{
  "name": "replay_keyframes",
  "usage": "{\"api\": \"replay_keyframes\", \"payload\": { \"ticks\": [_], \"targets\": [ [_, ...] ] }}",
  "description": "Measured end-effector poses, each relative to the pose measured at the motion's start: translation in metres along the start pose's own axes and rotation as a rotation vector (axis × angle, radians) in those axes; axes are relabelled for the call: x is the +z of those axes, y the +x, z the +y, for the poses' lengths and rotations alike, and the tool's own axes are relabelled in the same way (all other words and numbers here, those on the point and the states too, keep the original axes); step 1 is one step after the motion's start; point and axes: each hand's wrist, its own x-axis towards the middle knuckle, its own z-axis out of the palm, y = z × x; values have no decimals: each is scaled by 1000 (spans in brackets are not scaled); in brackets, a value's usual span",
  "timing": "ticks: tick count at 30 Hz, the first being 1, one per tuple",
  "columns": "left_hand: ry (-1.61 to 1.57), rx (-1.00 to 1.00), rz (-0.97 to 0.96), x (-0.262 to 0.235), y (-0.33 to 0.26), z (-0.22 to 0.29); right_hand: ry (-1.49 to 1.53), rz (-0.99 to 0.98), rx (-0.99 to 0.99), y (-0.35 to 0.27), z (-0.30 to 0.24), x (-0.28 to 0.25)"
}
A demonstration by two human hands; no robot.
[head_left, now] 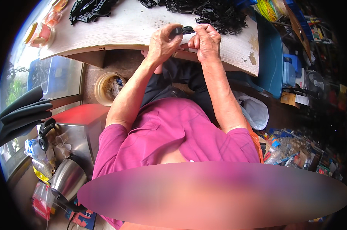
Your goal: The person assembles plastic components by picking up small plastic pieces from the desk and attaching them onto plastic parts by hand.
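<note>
Over the near edge of the table, my left hand (164, 45) is closed round a small black plastic part (187, 30). A dark rounded end of it shows between the thumb and fingers. My right hand (208, 43) pinches the other end of the part, its fingers curled in. The part's exact kind is too small to make out. Just beyond the hands, a heap of similar black plastic parts (223, 17) lies on the white table (135, 27). A second pile of black parts (90, 10) sits at the far left.
Lidded plastic jars (39, 34) stand at the table's left end. A round bucket (107, 90) is on the floor below. To the right are a teal plastic chair (270, 65) and a white plastic bag (254, 111). A steel kettle (69, 179) stands at the lower left.
</note>
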Motion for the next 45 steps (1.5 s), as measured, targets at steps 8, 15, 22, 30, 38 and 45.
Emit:
{"api": "replay_keyframes", "payload": {
  "ticks": [8,15,22,30,38,45],
  "targets": [
    [-6,-49,-29,0,-2,8,16,43,-15,0,0,-2],
    [144,65,-24,1,1,-6,13,52,-11,-2,7,1],
    [88,-40,-59,-1,1,-1,-2,49,3,0,10,3],
    [27,-90,126,10,4,16,-83,73,38,4,12,10],
    [-258,-138,307,4,10,-3,-147,176,183,7,-12,35],
    [-653,-236,243,-11,13,7,-434,280,205,57,0,28]
  ]
}}
